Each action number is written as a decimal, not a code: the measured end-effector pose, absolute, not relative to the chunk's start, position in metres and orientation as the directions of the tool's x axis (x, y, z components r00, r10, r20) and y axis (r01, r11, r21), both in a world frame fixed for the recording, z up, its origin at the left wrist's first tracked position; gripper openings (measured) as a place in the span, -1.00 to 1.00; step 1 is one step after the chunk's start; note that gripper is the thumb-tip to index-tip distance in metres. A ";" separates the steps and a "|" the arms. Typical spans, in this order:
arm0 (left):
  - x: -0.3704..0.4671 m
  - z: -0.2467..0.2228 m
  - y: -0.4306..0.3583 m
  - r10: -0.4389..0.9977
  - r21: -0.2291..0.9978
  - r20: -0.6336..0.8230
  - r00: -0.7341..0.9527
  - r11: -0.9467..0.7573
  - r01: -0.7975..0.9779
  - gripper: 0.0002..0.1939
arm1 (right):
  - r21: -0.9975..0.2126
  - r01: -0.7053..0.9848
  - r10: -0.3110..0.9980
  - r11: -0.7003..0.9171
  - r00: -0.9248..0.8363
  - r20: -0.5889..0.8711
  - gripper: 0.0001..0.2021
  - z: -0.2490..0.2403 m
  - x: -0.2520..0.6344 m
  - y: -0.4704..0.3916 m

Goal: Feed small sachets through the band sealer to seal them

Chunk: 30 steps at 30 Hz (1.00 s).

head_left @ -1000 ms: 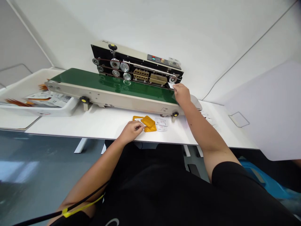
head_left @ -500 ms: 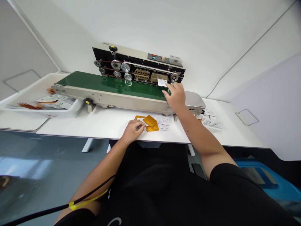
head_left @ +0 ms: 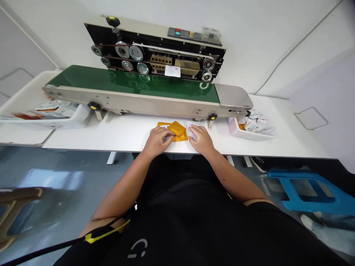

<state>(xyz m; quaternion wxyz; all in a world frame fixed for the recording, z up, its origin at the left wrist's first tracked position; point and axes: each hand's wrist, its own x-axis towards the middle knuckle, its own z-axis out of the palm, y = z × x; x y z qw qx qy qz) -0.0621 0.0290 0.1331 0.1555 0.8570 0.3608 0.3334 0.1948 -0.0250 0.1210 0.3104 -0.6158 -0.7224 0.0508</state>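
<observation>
My left hand (head_left: pixel 159 141) is on the white table, its thumb and fingers pinched together at the edge of an orange packet (head_left: pixel 177 128). That packet overlaps other orange packets in a small pile. Just right of the pile, my right hand (head_left: pixel 201 139) rests over some white printed packets (head_left: pixel 192 125), fingers stretched and slightly apart, partly covering them. Behind both hands, a white packet (head_left: pixel 172 71) stands in the band sealing machine (head_left: pixel 155 44), its lower edge just above the green conveyor belt (head_left: pixel 124 83).
A white bin (head_left: pixel 73 123) of packets stands at the left end of the conveyor. A smaller bin (head_left: pixel 249 135) of packets sits at the right. On the floor are a blue stool (head_left: pixel 305 203) at the right and a brown stool (head_left: pixel 22 194) at the left; a person's shoe shows near the blue one.
My right hand has let go of the white packet at the sealer and come down to the packets on the table. The packet has moved left along the machine. My left hand stays at the pile.
</observation>
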 end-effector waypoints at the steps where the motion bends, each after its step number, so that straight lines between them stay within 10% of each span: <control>1: -0.062 0.134 0.029 0.719 0.510 0.460 0.521 -0.694 0.508 -0.86 | -0.452 0.867 0.927 0.209 -0.028 0.375 -0.52 0.121 0.195 -0.024; 17: -0.060 0.132 0.030 0.693 0.509 0.519 0.501 -0.721 0.469 -0.87 | -0.656 0.736 0.853 0.166 0.227 0.470 -0.70 0.127 0.205 -0.025; 23: -0.061 0.134 0.025 0.717 0.542 0.497 0.489 -0.697 0.470 -0.77 | -0.945 0.270 0.858 0.185 0.424 0.289 -0.64 0.126 0.192 -0.033; 30: -0.062 0.137 0.018 0.742 0.611 0.423 0.520 -0.658 0.441 -0.53 | -0.998 0.017 0.975 0.055 0.215 0.057 -0.57 0.121 0.165 -0.026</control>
